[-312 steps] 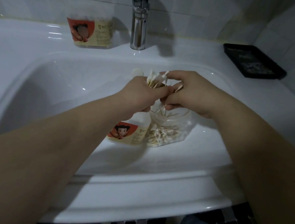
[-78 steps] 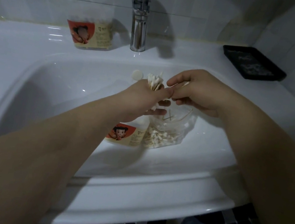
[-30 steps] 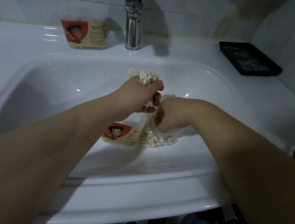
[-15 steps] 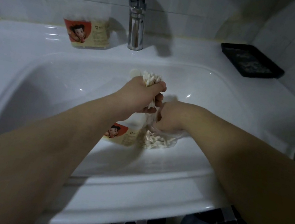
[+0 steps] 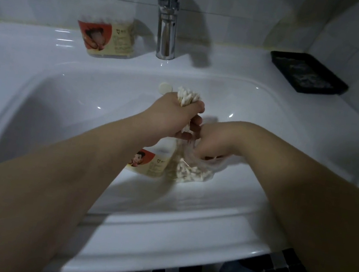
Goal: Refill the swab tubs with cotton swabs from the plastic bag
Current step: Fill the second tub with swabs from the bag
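Observation:
My left hand grips an upright bundle of cotton swabs above the sink basin, their white tips sticking out of my fist. Below it a swab tub with a red cartoon label stands on the basin's near slope. Beside the tub lies the clear plastic bag of loose swabs. My right hand reaches down into the bag's mouth, and the bag hides its fingers. A second labelled swab tub stands on the back ledge, left of the tap.
The white sink fills the view, with a chrome tap at the back centre. A black tray sits on the right ledge by the tiled wall. A small round white disc shows just behind my left hand.
My right hand has left the bundle and gone down into the plastic bag. My left hand still holds the swab bundle, which has grown tighter and fuller.

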{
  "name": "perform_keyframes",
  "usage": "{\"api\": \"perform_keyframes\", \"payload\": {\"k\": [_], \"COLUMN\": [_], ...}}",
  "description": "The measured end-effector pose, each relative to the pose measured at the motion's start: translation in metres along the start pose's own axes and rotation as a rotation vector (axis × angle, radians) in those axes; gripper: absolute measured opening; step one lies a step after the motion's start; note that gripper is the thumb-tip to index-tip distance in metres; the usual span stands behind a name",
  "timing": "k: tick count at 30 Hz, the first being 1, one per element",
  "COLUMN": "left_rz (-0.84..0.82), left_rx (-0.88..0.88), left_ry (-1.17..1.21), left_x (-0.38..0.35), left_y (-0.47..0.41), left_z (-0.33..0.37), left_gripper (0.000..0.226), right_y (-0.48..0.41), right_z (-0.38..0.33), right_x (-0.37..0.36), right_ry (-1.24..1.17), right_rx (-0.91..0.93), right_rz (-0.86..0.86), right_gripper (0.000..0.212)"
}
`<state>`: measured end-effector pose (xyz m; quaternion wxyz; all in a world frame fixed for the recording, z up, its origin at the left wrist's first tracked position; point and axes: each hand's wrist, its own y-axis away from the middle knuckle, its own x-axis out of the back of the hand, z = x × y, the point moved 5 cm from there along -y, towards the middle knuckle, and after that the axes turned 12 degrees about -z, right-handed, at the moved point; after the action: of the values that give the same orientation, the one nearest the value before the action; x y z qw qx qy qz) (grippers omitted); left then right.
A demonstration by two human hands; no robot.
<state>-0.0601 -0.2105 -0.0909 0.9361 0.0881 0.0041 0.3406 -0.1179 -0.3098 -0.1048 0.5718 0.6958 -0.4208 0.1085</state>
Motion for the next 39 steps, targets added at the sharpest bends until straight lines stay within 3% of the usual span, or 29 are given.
{"api": "perform_keyframes", "payload": {"k": [5, 11, 15, 18, 25, 32, 39], "left_rz": [-0.001, 0.011, 0.032, 0.042, 0.075, 0.034, 0.043], "left_rx": [-0.002, -0.005, -0.026, -0.035, 0.020, 0.096, 0.126], "left_ry": [-0.051, -0.076, -0.231, -0.320, -0.334, -0.445, -0.486], "left_x": [0.002, 0.002, 0.002, 0.003, 0.010, 0.012, 0.012], "left_y": [-0.002, -0.003, -0.003, -0.004, -0.006, -0.009, -0.007], "left_z": [-0.002, -0.003, -0.001, -0.001, -0.006, -0.014, -0.015], "left_gripper": [0.012, 0.012, 0.012, 0.014, 0.013, 0.018, 0.018], "right_y": [0.000, -0.002, 0.006, 0.009, 0.021, 0.026, 0.031], "right_z": [-0.003, 0.008, 0.007, 0.004, 0.003, 0.011, 0.022], "right_x": [-0.003, 0.004, 0.017, 0.021, 0.026, 0.039, 0.051], "right_ry": [0.106, -0.147, -0.081, 0.090, 0.163, 0.082, -0.142], "right_rx": [-0.031, -0.003, 0.005, -0.001, -0.025, -0.039, 0.032], "right_rz": [-0.056, 0.024, 0.142, 0.198, 0.219, 0.378, 0.504], "right_gripper": [0.024, 0.011, 0.001, 0.018, 0.031, 0.045, 0.040]}}
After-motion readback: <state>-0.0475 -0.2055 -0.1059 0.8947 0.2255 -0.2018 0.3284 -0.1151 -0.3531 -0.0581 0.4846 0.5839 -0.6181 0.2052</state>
